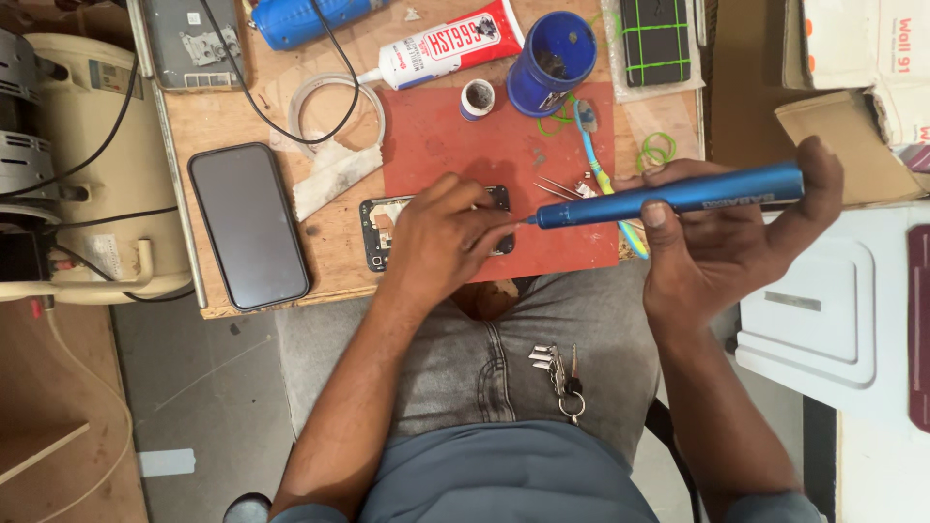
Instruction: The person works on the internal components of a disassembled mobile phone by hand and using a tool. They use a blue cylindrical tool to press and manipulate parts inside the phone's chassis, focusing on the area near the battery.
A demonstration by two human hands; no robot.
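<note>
While the left hand (441, 237) pinches down w/ fingers pressed together on the opened phone frame (383, 232), the right hand (717, 242) is wrapped tight round a blue electric screwdriver (678, 197), tip nearly touching the left fingertips. Frame lies on the red mat (436, 136) near the desk's (232, 121) front edge. Looks like the screw step; next move needs a steady tip set straight in the screw. Tweezers (557, 186) & a dark phone (249, 225) lie nearby, phone at front left.

left hand (441, 237) curled down, right hand (717, 242) gripping
</note>
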